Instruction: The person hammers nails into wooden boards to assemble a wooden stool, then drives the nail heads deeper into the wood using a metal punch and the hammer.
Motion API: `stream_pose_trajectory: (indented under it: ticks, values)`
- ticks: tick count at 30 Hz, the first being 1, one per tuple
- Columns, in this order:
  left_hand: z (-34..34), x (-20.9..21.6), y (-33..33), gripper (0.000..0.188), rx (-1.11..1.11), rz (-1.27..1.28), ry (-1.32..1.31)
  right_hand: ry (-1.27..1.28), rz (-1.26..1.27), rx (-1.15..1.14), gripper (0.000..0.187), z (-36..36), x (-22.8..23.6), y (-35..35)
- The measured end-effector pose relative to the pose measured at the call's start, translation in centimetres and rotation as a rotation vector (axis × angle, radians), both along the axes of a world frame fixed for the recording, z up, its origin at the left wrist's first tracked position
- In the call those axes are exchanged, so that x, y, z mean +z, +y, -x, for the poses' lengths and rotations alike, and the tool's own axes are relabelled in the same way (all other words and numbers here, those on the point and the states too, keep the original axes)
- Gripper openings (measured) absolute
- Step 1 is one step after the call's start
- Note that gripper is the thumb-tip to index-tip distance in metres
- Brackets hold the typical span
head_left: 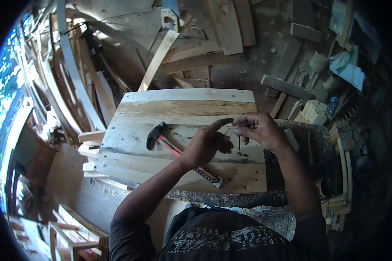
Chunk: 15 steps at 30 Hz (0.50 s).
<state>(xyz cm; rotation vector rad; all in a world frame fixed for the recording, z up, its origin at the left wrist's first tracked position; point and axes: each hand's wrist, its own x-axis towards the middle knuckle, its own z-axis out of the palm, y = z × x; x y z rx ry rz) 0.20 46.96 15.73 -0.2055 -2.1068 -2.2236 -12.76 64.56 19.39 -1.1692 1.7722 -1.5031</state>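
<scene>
Right hand (262, 132) pinching a slim dark nail (239, 142), roughly upright over the plank panel (128, 141) — cannot tell if its tip touches wood. Left hand (210, 142) just beside, forefinger outstretched, others loosely bent; grip unclear. Red-handled claw hammer (171, 147) lies on the panel — handle passing beneath the left wrist.

The single fisheye view looked steeply down from the wearer's head, above and slightly behind the left hand (208, 144) and right hand (261, 130), near enough to include both forearms (154, 187), with straight edges bending far out around the hands.
</scene>
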Motion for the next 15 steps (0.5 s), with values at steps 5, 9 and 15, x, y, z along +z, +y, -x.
stream_pose_trajectory:
  ticks: [5, 9, 15]
  values:
    - [-0.6, 0.9, -2.7, 0.048, 0.051, 0.044, -0.083, 0.092, -0.025, -0.355, 0.014, 2.8, -3.0, 7.3]
    - [-3.5, 0.5, -6.6, 0.039, 0.313, 0.219, 0.022, 0.149, -0.037, -0.765, 0.014, 4.9, -5.7, 18.2]
    - [-4.7, 0.5, -11.1, 0.016, 0.447, 0.656, 0.095, 0.117, 0.059, -1.43, 0.017, 3.9, -10.9, 42.6]
